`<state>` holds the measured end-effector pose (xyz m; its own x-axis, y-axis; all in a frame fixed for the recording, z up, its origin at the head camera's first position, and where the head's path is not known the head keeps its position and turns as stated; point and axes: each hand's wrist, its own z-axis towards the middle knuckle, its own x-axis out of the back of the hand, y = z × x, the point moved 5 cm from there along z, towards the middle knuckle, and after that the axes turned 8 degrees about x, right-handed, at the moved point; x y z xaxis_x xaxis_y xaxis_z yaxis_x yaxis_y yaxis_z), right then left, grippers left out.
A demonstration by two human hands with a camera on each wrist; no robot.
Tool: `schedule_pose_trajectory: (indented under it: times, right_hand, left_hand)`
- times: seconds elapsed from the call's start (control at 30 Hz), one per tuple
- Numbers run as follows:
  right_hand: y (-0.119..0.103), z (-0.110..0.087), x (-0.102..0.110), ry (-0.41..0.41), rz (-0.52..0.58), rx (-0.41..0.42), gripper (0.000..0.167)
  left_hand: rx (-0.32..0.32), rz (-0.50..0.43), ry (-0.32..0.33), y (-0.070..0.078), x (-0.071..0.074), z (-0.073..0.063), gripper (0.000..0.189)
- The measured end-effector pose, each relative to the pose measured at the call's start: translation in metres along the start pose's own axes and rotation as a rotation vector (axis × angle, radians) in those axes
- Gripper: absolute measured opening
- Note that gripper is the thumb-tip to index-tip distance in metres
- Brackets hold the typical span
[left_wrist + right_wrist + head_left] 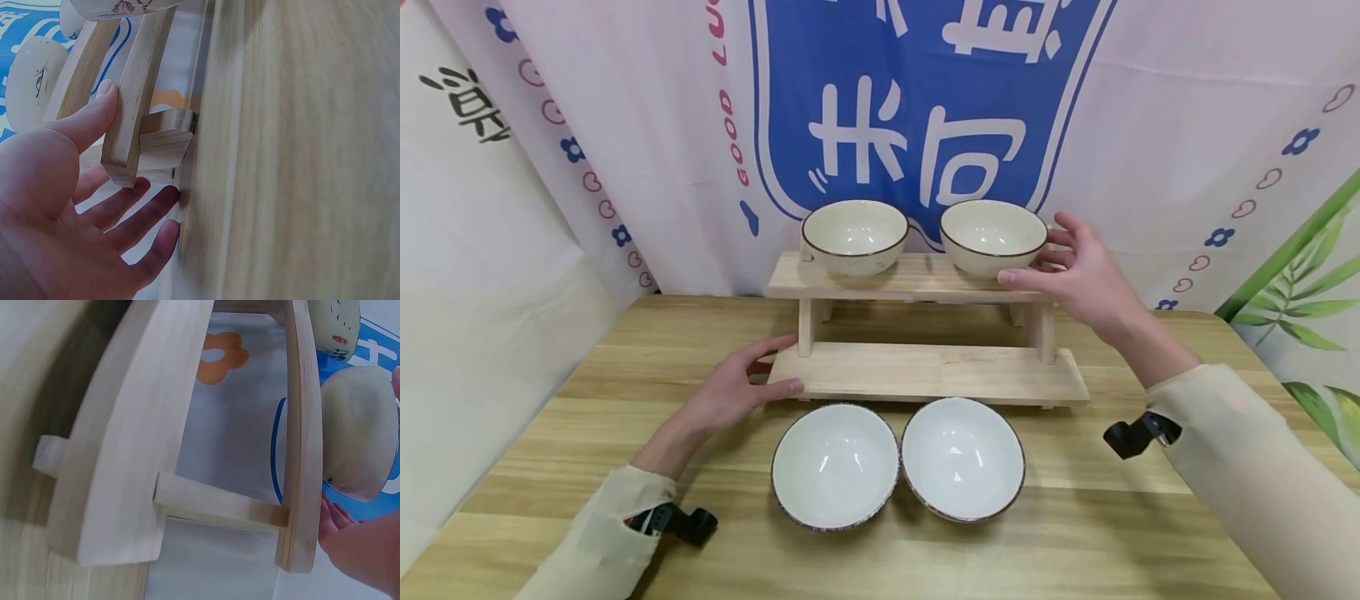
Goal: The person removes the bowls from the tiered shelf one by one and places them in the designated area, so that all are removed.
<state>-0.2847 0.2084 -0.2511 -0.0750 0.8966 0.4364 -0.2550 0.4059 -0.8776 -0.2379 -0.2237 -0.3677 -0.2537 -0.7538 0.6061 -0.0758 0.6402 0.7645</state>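
A two-tier wooden stand point(925, 371) rests on the table. My left hand point(730, 383) is at the left end of its lower board; in the left wrist view the board's end point(120, 169) lies between thumb and fingers. On the upper board, my right hand point(1086, 275) holds the right-hand cream bowl point(992, 237), with curved fingers at its right side and the thumb in front, low by the board's edge. In the right wrist view, this bowl point(359, 431) sits upright against the board, with part of the hand hidden behind the board.
Another brown-rimmed bowl point(855, 237) stands at the upper board's left. Two wider white bowls, one on the left point(835, 467) and one on the right point(962, 458), sit side by side on the wooden table point(1075, 533) before the stand. A printed curtain point(685, 150) hangs close behind.
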Motion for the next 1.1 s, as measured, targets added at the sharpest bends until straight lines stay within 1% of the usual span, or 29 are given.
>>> schedule_pose_trajectory:
  times: [0.13, 0.33, 0.43, 0.57, 0.77, 0.9, 1.1]
  right_hand:
    - [-0.002, 0.009, -0.004, -0.022, 0.020, 0.005, 0.125]
    - [-0.006, 0.020, -0.011, -0.033, 0.035, 0.055, 0.108]
    - [-0.008, 0.024, -0.014, -0.032, 0.045, 0.068, 0.107]
    - [-0.008, 0.029, -0.016, -0.018, 0.041, 0.050, 0.116]
    - [-0.005, 0.032, -0.017, 0.007, 0.007, -0.014, 0.130]
    - [-0.006, 0.033, -0.018, 0.023, -0.014, -0.033, 0.134]
    - [-0.008, 0.035, -0.020, 0.047, -0.033, -0.035, 0.137]
  left_hand:
    - [-0.001, -0.003, -0.001, 0.000, 0.000, 0.000, 0.083]
    - [0.000, 0.000, 0.002, 0.000, 0.000, -0.001, 0.083]
    - [-0.002, -0.001, 0.002, -0.001, 0.000, 0.000, 0.082]
    - [0.001, -0.002, 0.001, -0.001, 0.000, 0.000, 0.083]
    - [0.006, -0.008, -0.004, 0.000, -0.001, 0.001, 0.083]
    - [-0.001, -0.019, -0.006, -0.001, -0.001, 0.001, 0.083]
    - [-0.019, -0.021, -0.001, -0.001, 0.000, 0.001, 0.083]
